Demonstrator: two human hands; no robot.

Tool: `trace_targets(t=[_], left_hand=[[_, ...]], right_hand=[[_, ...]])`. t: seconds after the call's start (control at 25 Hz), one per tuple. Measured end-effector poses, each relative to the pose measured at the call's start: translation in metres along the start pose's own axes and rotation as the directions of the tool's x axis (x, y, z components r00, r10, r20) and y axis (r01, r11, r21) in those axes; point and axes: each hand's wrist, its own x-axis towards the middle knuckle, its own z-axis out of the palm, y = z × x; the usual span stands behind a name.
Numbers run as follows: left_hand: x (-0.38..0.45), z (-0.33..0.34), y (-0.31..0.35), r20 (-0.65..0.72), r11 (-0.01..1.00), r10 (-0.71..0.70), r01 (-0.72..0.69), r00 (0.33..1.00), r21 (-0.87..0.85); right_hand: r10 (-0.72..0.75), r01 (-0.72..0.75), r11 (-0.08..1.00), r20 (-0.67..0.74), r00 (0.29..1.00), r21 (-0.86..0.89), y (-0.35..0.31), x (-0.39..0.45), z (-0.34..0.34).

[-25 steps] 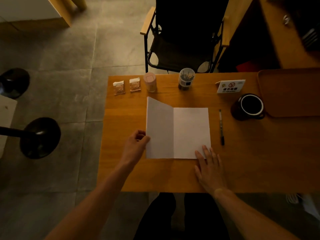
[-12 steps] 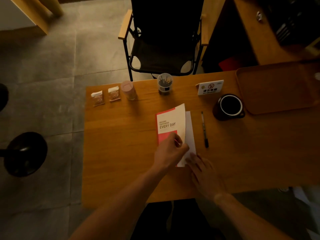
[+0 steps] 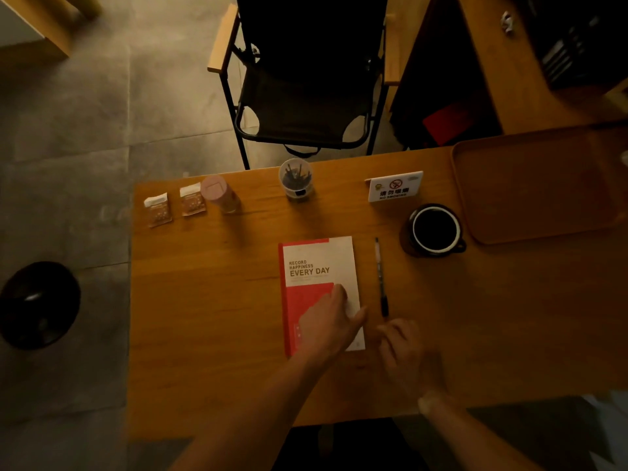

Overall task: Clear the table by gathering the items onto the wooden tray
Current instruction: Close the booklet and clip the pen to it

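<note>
A red and white notebook (image 3: 317,266) lies closed on the wooden table (image 3: 210,300). My left hand (image 3: 328,322) rests flat on its lower cover, fingers spread. My right hand (image 3: 406,351) hovers just right of the notebook, fingers loosely curled and blurred, below the tip of a black pen (image 3: 380,277). A dark mug (image 3: 435,229) stands right of the pen. The wooden tray (image 3: 530,185) sits at the table's far right with nothing on its visible part.
Along the far edge stand two snack packets (image 3: 158,209) (image 3: 192,199), a pink-lidded jar (image 3: 219,193), a clear pen cup (image 3: 295,178) and a no-smoking sign (image 3: 394,186). A black chair (image 3: 302,96) stands behind the table. A black stool (image 3: 39,304) is at left.
My left hand folded the open notebook shut from left to right and now presses on its cover. My right hand slid off the page to the right.
</note>
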Motion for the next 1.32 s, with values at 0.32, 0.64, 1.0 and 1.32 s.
trace_targets(t=[0.32, 0.64, 1.0, 1.32], left_hand=[[0.062, -0.082, -0.076, -0.135, 0.944, 0.151, -0.103, 0.979, 0.314], [0.080, -0.088, -0.077, -0.065, 0.916, 0.145, -0.109, 0.987, 0.386], [0.067, -0.085, -0.067, -0.104, 0.986, 0.082, -0.065, 0.991, 0.155], [0.061, -0.098, -0.054, -0.032, 0.994, 0.106, -0.107, 0.994, -0.023]], right_hand=[[0.486, -0.489, 0.871, 0.069, 0.871, 0.047, -0.011, 0.099, 0.001], [0.372, -0.376, 0.927, 0.146, 0.917, -0.001, -0.027, 0.125, -0.011], [0.256, -0.230, 0.940, -0.073, 0.964, 0.253, -0.053, 0.159, -0.055], [0.232, -0.157, 0.824, -0.071, 0.970, 0.544, -0.082, 0.208, -0.069]])
